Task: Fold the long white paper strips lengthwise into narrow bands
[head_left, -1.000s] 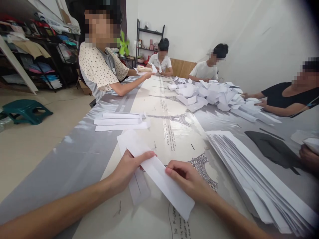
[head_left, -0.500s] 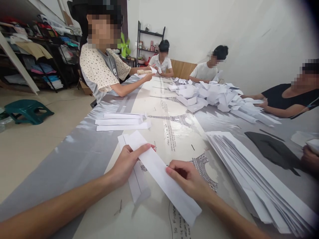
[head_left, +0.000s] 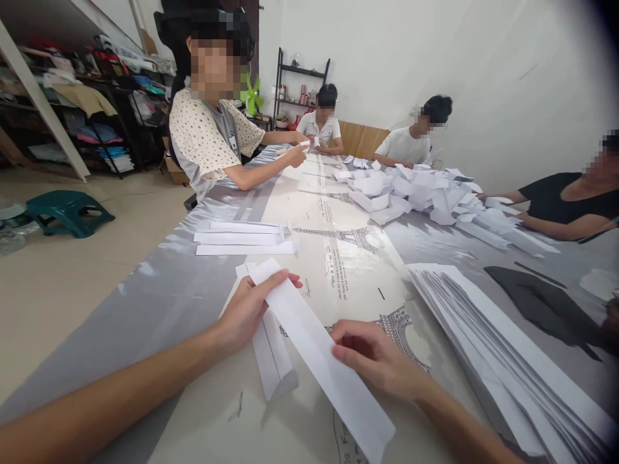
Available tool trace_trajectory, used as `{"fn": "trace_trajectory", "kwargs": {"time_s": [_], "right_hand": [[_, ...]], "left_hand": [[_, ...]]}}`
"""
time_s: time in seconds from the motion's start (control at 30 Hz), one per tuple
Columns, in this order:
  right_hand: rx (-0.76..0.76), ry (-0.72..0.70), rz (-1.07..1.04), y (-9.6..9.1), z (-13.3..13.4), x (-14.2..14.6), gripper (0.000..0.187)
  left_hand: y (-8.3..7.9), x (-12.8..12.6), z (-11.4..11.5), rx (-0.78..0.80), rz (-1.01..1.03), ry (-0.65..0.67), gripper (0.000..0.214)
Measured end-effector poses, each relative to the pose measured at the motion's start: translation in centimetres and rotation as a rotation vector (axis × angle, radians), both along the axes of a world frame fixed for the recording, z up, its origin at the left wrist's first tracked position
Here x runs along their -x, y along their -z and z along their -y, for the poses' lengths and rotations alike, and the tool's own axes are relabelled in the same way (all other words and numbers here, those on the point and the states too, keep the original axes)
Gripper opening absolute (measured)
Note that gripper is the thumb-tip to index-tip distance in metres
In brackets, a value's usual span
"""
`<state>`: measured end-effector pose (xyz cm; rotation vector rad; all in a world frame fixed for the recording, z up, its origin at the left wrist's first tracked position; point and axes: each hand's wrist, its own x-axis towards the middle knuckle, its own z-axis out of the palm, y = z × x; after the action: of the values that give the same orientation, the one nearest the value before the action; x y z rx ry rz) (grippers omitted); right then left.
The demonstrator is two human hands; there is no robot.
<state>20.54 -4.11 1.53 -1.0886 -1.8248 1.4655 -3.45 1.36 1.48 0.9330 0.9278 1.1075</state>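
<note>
Over on the left a green stool (head_left: 68, 211) is standing on the floor in front of the cluttered shelves (head_left: 91, 109). A person in a spotted top (head_left: 207, 138) is sitting at the left edge of the worktop (head_left: 159, 290), reaching an arm across toward its middle. Nearer to me, three flat white strips (head_left: 242, 237) are lying side by side on the grey cloth.

The left hand (head_left: 251, 306) is closing around the far end of a long paper strip (head_left: 314, 345), fingers curling over the top edge and thumb underneath. The strip is being held just above the worktop, running diagonally from that hand down toward the near edge. Beneath it a folded strip (head_left: 273, 361) is lying on the cloth, touching the left hand's underside. The right hand (head_left: 374, 354) is pinching the strip at its right edge about midway along, fingers bent and tight on the paper.

Right of the hands a big fanned stack of strips (head_left: 503, 348) is resting on the worktop, close beside the right hand. Farther back a loose heap of folded papers (head_left: 420, 193) is piled in the middle, with three more people sitting around it
</note>
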Motion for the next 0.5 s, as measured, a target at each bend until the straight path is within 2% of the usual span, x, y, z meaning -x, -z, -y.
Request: {"fn": "trace_trajectory", "kwargs": {"time_s": [0.07, 0.13, 0.33, 0.5], "right_hand": [[-0.041, -0.044, 0.018, 0.1, -0.1, -0.2, 0.038], [-0.054, -0.030, 0.031, 0.2, -0.2, -0.3, 0.041], [0.037, -0.013, -0.010, 0.4, -0.2, -0.7, 0.039], [0.039, 0.021, 0.032, 0.7, -0.2, -0.9, 0.046]], "left_hand": [[-0.1, 0.4, -0.4, -0.015, -0.027, -0.027, 0.032], [-0.1, 0.8, -0.9, -0.031, -0.052, -0.043, 0.033], [0.4, 1.1, -1.4, -0.041, 0.022, -0.021, 0.031], [0.6, 1.4, -1.6, -0.047, 0.023, -0.016, 0.032]]}}
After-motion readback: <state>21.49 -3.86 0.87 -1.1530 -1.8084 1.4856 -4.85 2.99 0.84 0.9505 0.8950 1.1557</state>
